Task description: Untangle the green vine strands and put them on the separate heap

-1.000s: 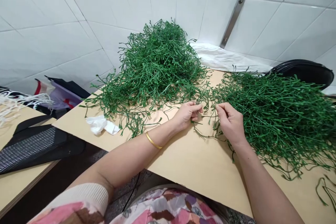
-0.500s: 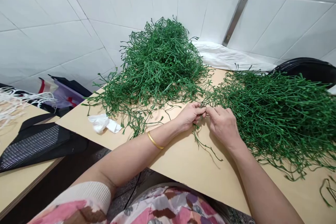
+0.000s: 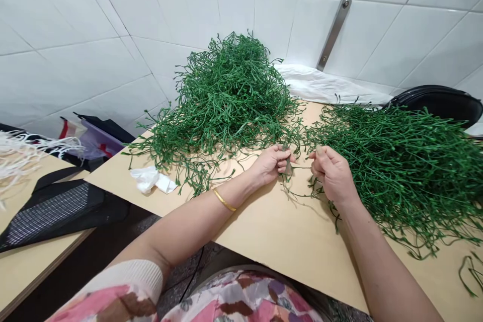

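My left hand is closed in a pinch on a thin green cord above the tabletop. Something blurred and dark shows at its fingertips, too smeared to make out. My right hand is curled shut on the same cord, which runs fairly straight across the gap between the two hands. Loose lengths of cord dangle below both hands. Behind them rises a tall tangled heap of green cords with small knobs at their ends. A second, wider heap of green cords lies right beside my right hand.
A crumpled white tissue lies on the tan tabletop. White cloth and a black bag sit along the tiled wall. On another table at left are white cords and a black mesh item.
My right hand has moved right, away from my left, drawing the cord out between them. The hanging cord ends have swung rightward. My left hand stays nearly in place.
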Tool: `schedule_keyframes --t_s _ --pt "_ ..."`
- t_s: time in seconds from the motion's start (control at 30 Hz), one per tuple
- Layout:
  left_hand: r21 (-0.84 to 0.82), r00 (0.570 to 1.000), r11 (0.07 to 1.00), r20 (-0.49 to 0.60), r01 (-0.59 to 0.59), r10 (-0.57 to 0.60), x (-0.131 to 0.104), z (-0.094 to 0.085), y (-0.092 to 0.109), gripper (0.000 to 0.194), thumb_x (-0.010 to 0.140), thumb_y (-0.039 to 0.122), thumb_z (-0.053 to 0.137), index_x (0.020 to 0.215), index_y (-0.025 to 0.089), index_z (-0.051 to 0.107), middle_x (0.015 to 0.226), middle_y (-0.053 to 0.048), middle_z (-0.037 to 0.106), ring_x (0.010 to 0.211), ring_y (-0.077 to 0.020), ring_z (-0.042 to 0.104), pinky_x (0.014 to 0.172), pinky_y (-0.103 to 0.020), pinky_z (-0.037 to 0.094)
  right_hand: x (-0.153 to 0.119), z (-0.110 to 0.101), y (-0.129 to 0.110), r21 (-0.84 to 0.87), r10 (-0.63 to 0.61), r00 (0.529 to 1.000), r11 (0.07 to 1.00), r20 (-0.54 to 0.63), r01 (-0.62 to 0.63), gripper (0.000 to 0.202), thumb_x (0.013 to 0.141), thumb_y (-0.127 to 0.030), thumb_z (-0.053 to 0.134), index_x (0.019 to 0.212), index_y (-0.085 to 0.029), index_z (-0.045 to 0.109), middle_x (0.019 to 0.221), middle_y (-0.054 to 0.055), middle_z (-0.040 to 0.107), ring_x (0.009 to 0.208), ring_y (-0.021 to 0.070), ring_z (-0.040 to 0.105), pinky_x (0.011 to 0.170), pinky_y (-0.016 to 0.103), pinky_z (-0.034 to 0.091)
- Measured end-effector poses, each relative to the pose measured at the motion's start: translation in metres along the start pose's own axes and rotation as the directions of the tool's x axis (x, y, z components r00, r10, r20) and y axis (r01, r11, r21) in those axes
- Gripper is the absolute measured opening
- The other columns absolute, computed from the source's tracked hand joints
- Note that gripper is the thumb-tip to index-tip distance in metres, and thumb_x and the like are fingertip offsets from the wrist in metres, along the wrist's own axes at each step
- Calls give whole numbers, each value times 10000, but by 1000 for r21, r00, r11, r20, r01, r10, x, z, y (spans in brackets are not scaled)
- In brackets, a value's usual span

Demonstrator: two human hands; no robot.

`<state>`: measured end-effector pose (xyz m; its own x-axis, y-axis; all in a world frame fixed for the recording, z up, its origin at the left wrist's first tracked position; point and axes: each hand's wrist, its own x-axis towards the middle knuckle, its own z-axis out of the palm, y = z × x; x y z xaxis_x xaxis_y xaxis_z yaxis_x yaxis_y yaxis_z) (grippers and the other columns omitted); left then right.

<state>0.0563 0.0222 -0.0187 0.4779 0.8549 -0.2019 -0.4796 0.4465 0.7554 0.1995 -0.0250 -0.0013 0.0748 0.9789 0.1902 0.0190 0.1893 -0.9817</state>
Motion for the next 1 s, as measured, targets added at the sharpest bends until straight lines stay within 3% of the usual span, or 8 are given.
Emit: schedule_keyframes --t_s 0.17,0.33,0.5,0.7,0.83,1.0 --pt "-32 1000 1000 1 -1 1 0 2 -8 297 611 95 650 661 164 366 544 22 513 380 -11 323 383 -137 227 -2 3 8 -282 51 998 958 29 -40 313 685 -457 636 690 -151 574 512 -60 359 466 59 265 418 217 184" --pt "-16 998 999 -48 -46 45 -1 2 -6 323 551 87 691 634 157 387 569 25 522 377 -7 317 371 -145 209 -4 10 8 -232 251 957 949 143 -214 283 649 -406 664 701 -135 602 448 -67 366 422 54 265 390 206 193" --pt "-11 998 999 -36 -46 45 -3 4 -4 299 535 87 703 628 147 426 506 62 448 381 -8 320 369 -140 216 -2 13 5 -181 172 961 974 215 -134 202 685 -309 606 780 -135 647 676 9 578 610 103 454 528 216 349" --pt "11 998 999 -21 -51 51 -3 8 -1 314 527 104 725 632 147 433 560 40 509 407 -12 355 376 -136 231 -2 14 2 -298 87 981 954 174 -32 129 692 -248 515 616 -147 542 563 -39 456 531 77 354 504 208 287" --pt "87 997 993 -9 -82 83 -7 11 3 257 577 155 715 638 138 466 522 46 485 392 -10 326 385 -146 226 -5 4 -19 -531 -15 990 843 142 89 164 690 -195 488 535 -168 443 499 -54 359 504 76 317 480 211 246" --pt "180 988 971 41 -154 149 -12 10 2 194 648 216 671 633 124 501 575 10 530 404 -9 333 401 -153 229 17 -31 -64 -807 -182 981 569 63 158 149 745 -209 450 625 -169 528 582 -1 531 553 108 443 540 237 311"
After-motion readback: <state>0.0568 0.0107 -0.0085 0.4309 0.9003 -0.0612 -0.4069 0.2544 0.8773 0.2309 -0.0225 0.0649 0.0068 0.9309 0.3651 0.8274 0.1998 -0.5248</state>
